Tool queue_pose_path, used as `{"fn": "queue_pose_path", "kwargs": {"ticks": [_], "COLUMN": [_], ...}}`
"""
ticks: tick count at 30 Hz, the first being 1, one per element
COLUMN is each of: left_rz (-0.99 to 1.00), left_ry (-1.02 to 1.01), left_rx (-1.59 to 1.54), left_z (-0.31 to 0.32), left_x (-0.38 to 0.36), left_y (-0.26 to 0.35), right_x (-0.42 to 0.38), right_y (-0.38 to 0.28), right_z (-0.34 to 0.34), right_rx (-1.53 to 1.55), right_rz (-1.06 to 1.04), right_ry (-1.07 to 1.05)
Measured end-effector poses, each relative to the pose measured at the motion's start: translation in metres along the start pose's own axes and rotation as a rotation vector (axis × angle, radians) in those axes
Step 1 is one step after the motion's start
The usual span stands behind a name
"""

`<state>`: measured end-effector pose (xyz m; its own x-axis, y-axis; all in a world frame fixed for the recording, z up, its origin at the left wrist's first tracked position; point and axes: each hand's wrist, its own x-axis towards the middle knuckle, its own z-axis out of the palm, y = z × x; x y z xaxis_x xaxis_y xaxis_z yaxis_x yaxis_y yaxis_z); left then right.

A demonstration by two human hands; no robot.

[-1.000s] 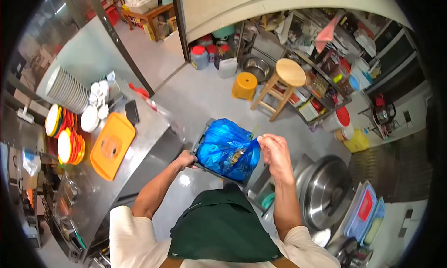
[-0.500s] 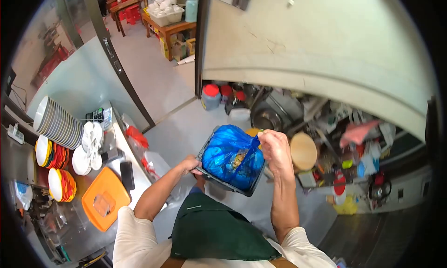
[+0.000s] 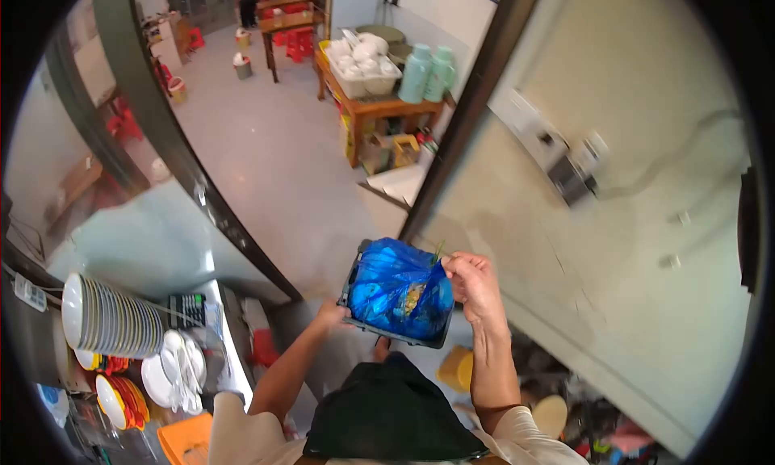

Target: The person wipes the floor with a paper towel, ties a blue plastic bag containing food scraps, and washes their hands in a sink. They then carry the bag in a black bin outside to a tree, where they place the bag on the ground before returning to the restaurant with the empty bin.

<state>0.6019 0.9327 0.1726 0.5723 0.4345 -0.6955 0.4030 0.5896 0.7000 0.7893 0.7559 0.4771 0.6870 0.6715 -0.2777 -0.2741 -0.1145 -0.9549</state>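
Left hand point(image 3: 332, 314) is grasping one grey bin point(image 3: 395, 336) by the rim at 9 o'clock, forearm slanting in from 8; right hand point(image 3: 471, 282) is pinching one blue bag's point(image 3: 386, 281) edge at 3; bag is sitting in bin, mid-view; two flasks point(image 3: 415, 76) are standing at 12

Open floor point(image 3: 274, 166) between dark doorframes point(image 3: 476, 102)

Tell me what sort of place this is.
Probably a restaurant, seen from its kitchen: a stack of plates, a tub heaped with white crockery, and red stools beyond.
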Motion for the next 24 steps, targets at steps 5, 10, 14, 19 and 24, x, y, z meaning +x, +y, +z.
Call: {"fn": "queue_pose_path", "kwargs": {"ticks": [5, 10, 14, 19, 24], "left_rz": [0.080, 0.170, 0.177, 0.282, 0.218], "left_ry": [0.121, 0.315, 0.443, 0.589, 0.653], "left_rx": [0.013, -0.212, -0.379, -0.460, -0.515], "left_z": [-0.081, -0.144, -0.203, -0.291, -0.385], "left_x": [0.120, 0.176, 0.228, 0.324, 0.407], "left_y": [0.095, 0.209, 0.259, 0.346, 0.439], "right_x": [0.193, 0.359, 0.468, 0.623, 0.758], "right_y": [-0.028, -0.081, -0.103, -0.123, -0.144], "right_z": [0.069, 0.178, 0.275, 0.406, 0.517], "right_rx": [-0.047, -0.075, -0.107, -0.232, -0.218], "right_rz": [-0.078, 0.063, 0.052, 0.010, 0.060], "right_ry": [-0.212, -0.460, -0.651, -0.735, -0.807]}}
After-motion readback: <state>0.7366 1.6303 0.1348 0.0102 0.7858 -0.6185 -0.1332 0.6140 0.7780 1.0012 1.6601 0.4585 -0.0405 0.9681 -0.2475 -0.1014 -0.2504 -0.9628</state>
